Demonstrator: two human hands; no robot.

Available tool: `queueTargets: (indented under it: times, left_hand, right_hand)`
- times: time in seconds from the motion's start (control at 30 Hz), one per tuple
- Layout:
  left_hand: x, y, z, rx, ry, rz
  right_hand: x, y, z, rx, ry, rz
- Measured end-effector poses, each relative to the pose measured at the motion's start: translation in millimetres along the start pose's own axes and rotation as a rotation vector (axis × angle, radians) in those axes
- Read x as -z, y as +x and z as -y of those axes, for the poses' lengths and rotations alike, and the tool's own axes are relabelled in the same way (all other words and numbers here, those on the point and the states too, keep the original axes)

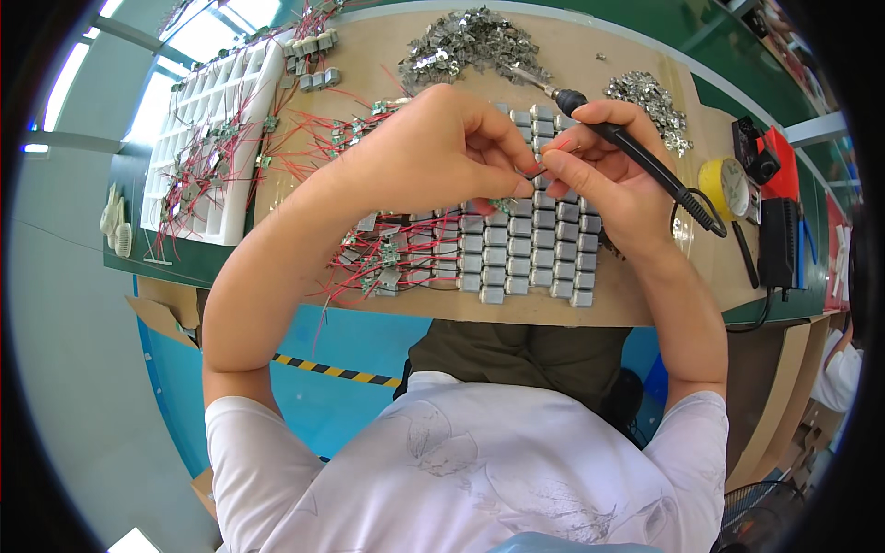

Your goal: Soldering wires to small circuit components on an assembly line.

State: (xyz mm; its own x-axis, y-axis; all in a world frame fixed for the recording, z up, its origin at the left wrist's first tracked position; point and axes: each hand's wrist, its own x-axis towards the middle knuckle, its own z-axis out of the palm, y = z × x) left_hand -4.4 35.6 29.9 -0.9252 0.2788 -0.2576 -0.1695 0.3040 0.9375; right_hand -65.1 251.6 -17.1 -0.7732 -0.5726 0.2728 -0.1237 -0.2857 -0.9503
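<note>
My left hand (452,152) is closed, its thumb and forefinger pinching a thin dark wire (535,174). A small green circuit board (502,205) shows just below those fingers; whether they also hold it is hidden. My right hand (627,189) carries a soldering iron (636,149) across its upper side, tip pointing up and left, away from the wire. The right thumb and fingertips meet at the wire's other end, by a short red wire (570,146). Under both hands lie rows of small silver motors (518,249), several with red wires and boards at their left.
Metal clips lie in a large pile (470,46) and a smaller pile (650,101) at the back. A white divided tray (221,198) with wired boards stands left. Yellow tape (724,189), a black box (779,241) and a red container (780,166) sit right.
</note>
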Motion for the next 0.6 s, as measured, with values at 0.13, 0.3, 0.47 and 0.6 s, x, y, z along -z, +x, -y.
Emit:
queueTargets:
  times: [0.13,0.3,0.47,0.6]
  left_hand:
    - [0,3,8,-0.097,0.055,-0.017]
    - [5,4,13,-0.103,0.047,-0.058]
    - [28,-3,19,-0.012,0.128,-0.202]
    - [34,-4,34,-0.095,0.325,-0.298]
  right_hand:
    - [-8,-3,-2,-0.029,-0.012,0.017]
    - [-10,-2,-7,-0.011,-0.018,-0.007]
    - [5,6,2,0.092,-0.214,-0.009]
    - [28,18,24,0.140,-0.297,-0.014]
